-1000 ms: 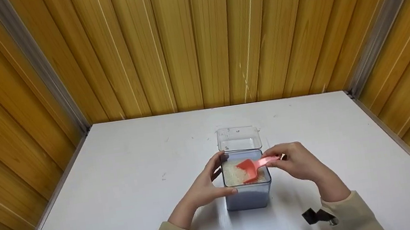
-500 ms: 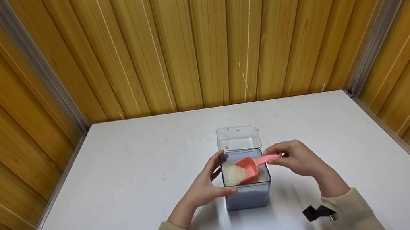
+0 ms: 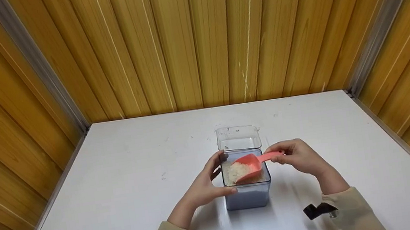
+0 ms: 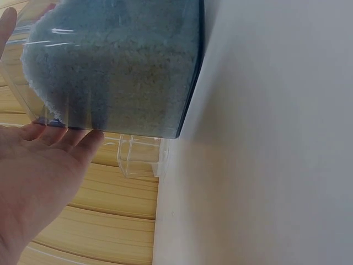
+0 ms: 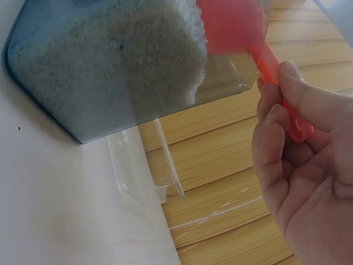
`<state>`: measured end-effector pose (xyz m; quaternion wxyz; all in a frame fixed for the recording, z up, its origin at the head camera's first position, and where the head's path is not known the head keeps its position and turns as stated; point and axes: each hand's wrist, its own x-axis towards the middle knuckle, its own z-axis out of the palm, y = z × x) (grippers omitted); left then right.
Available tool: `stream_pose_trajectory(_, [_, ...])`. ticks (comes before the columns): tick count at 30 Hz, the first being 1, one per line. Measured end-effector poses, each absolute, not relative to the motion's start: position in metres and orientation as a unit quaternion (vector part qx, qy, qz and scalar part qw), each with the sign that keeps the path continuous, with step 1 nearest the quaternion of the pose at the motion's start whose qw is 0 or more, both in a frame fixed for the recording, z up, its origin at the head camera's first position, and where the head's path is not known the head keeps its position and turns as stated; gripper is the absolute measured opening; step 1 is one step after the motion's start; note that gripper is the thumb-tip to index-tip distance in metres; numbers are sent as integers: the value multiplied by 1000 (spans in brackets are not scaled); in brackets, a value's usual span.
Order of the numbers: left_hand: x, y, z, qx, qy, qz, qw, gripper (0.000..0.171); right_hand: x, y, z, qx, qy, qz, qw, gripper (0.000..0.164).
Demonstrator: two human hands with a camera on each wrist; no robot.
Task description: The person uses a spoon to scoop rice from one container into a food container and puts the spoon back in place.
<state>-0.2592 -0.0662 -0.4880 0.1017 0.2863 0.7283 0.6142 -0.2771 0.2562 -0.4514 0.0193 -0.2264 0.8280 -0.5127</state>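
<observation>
A bluish see-through square container (image 3: 247,198) of rice stands upright on the table. My left hand (image 3: 202,187) grips its left side, thumb along the front and fingers toward the back; the left wrist view shows those fingers (image 4: 88,144) against the wall. My right hand (image 3: 295,158) pinches the handle of a pink scoop (image 3: 254,164) between thumb and fingers. Its bowl is inside the container's mouth, tilted to the left, with rice (image 3: 238,171) heaped in it. In the right wrist view the scoop (image 5: 229,25) shows through the clear wall above the rice (image 5: 121,66).
A clear lid-like plastic box (image 3: 238,136) lies just behind the container on the white table (image 3: 137,172). Wood-patterned panels (image 3: 194,40) close off the back and both sides. Small dark specks dot the tabletop.
My right hand has drawn the scoop slightly right and up, and more rice now lies in its bowl. The left hand and the container have stayed in place.
</observation>
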Motion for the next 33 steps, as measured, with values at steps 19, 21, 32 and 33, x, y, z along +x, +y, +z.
stream_pose_trajectory(19, [-259,-66,-488,281,731,613,100,108,-288,260,-470,-221,795,-564,24,20])
stream_pose_trajectory(21, [-259,-66,-488,278,732,614,101,108,-288,261,-471,-229,783,-578,24,18])
stream_pose_trajectory(32, [-256,-66,-486,255,736,616,117,109,-288,262,-472,-278,714,-642,35,18])
stream_pose_trajectory(33, [-256,-65,-486,255,737,616,117,109,-288,262,-472,-274,718,-640,33,18])
